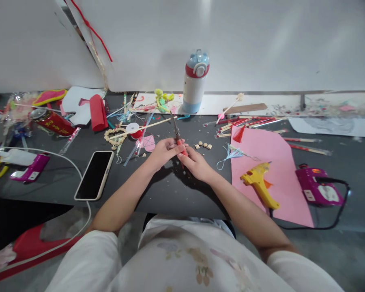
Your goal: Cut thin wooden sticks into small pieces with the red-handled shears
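Observation:
Both of my hands meet above the grey table, closed around a slim red-handled tool (177, 134) with a narrow dark metal end pointing away from me. My left hand (166, 152) grips it from the left, thumb on the red part. From the other side my right hand (196, 163) has its fingers around the lower part. The grip hides much of the tool, so its exact kind is unclear. Just right of my fingers lie several small beige pieces (203, 145). A white spool (133, 129) and a loop of beige beads (114, 138) lie to the left.
A bottle (195, 87) stands behind my hands. Rightward, a yellow glue gun (260, 184) rests on pink paper (280, 158), its cord running near a purple power strip (318, 186). A phone (94, 175) lies front left, near a white cable. A red can (53, 121) lies further left.

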Demonstrator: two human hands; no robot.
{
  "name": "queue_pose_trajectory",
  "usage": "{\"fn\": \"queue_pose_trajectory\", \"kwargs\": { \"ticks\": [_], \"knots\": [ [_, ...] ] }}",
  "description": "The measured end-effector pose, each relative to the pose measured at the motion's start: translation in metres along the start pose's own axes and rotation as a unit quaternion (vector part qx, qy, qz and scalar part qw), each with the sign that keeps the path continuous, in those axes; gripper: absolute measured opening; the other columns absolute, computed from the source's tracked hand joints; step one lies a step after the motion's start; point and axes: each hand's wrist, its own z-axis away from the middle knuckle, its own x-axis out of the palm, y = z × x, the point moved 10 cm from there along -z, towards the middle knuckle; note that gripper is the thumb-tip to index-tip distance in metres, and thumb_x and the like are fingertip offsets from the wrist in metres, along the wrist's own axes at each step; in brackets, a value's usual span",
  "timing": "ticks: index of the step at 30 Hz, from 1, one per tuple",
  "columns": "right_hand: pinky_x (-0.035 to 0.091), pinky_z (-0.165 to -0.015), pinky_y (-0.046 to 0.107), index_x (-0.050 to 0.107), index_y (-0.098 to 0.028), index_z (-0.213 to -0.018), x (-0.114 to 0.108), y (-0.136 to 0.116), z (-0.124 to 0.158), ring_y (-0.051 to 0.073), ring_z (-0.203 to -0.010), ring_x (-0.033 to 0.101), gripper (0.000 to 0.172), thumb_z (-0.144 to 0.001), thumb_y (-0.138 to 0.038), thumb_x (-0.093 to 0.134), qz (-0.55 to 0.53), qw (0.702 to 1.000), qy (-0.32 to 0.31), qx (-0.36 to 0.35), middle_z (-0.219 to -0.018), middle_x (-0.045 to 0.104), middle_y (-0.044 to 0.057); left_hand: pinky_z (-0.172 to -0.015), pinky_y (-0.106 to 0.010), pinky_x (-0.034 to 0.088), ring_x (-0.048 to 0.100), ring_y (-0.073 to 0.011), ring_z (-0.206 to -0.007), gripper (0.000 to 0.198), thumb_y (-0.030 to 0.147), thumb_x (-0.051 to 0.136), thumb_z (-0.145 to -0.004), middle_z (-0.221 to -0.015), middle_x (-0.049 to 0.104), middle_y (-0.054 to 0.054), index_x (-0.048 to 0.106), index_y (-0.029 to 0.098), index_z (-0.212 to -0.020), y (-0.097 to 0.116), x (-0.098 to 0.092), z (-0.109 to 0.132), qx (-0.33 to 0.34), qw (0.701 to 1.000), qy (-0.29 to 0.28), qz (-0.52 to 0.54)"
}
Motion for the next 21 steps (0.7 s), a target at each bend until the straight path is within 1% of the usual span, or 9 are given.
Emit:
{"fn": "queue_pose_trajectory", "kwargs": {
  "ticks": [4, 7, 10, 15, 18, 20, 21],
  "knots": [
    [0.042, -0.078, 0.037, 0.049, -0.019, -0.090, 0.0017, -0.0011, -0.0005, 0.021, -0.087, 0.057, 0.038, -0.085, -0.055, 0.040, -0.008, 1.000, -0.008, -0.008, -0.093, 0.061, 0.007, -0.091, -0.042, 0.046, 0.066, -0.0233, -0.093, 0.037, 0.046, 0.076, -0.061, -0.096, 0.070, -0.011, 0.060, 0.014, -0.070, -0.0007, -0.0041, 0.0007, 0.006, 1.000, 0.013, -0.005],
    [0.041, -0.081, 0.038, 0.050, -0.018, -0.092, 0.0019, -0.0023, -0.0005, 0.022, -0.092, 0.057, 0.038, -0.086, -0.054, 0.040, -0.011, 1.000, -0.009, -0.009, -0.096, 0.061, 0.008, -0.090, -0.041, 0.047, 0.066, -0.0230, -0.092, 0.037, 0.046, 0.075, -0.061, -0.097, 0.070, -0.011, 0.063, 0.014, -0.074, 0.0004, -0.0042, 0.0012, 0.009, 1.000, 0.012, -0.014],
    [0.041, -0.082, 0.037, 0.051, -0.017, -0.094, 0.0018, -0.0033, -0.0004, 0.022, -0.093, 0.056, 0.039, -0.086, -0.054, 0.040, -0.014, 1.000, -0.010, -0.009, -0.099, 0.061, 0.009, -0.089, -0.040, 0.048, 0.066, -0.0226, -0.090, 0.038, 0.046, 0.076, -0.061, -0.091, 0.071, -0.010, 0.065, 0.014, -0.078, 0.0023, -0.0039, 0.0019, 0.013, 1.000, 0.014, -0.020],
    [0.041, -0.082, 0.037, 0.053, -0.017, -0.097, 0.0024, -0.0042, -0.0001, 0.022, -0.093, 0.056, 0.040, -0.086, -0.053, 0.040, -0.016, 1.000, -0.014, -0.012, -0.100, 0.061, 0.008, -0.088, -0.039, 0.049, 0.066, -0.0215, -0.088, 0.042, 0.048, 0.075, -0.060, -0.089, 0.071, -0.010, 0.066, 0.014, -0.083, 0.0022, -0.0038, 0.0020, 0.012, 0.999, 0.020, -0.028],
    [0.040, -0.081, 0.036, 0.053, -0.017, -0.098, 0.0009, -0.0058, -0.0005, 0.021, -0.092, 0.056, 0.040, -0.086, -0.052, 0.040, -0.022, 1.000, -0.008, -0.015, -0.099, 0.060, 0.008, -0.087, -0.038, 0.049, 0.066, -0.0206, -0.087, 0.044, 0.051, 0.072, -0.063, -0.088, 0.071, -0.010, 0.067, 0.014, -0.085, 0.0005, -0.0037, 0.0006, 0.010, 0.999, 0.020, -0.033],
    [0.040, -0.080, 0.035, 0.053, -0.017, -0.096, -0.0015, -0.0055, -0.0008, 0.020, -0.089, 0.055, 0.040, -0.085, -0.054, 0.039, -0.017, 1.000, 0.000, -0.006, -0.097, 0.061, 0.007, -0.084, -0.036, 0.050, 0.066, -0.0200, -0.085, 0.045, 0.054, 0.068, -0.067, -0.089, 0.071, -0.009, 0.066, 0.014, -0.087, 0.0005, -0.0038, 0.0000, 0.012, 0.997, 0.014, -0.069],
    [0.040, -0.078, 0.035, 0.053, -0.018, -0.094, -0.0028, -0.0042, -0.0008, 0.020, -0.087, 0.056, 0.041, -0.085, -0.055, 0.039, -0.007, 1.000, 0.002, 0.006, -0.095, 0.061, 0.007, -0.082, -0.035, 0.050, 0.066, -0.0195, -0.085, 0.046, 0.055, 0.066, -0.068, -0.089, 0.070, -0.009, 0.066, 0.015, -0.090, 0.0028, -0.0063, 0.0004, 0.021, 0.994, 0.020, -0.109]
  ]
}}
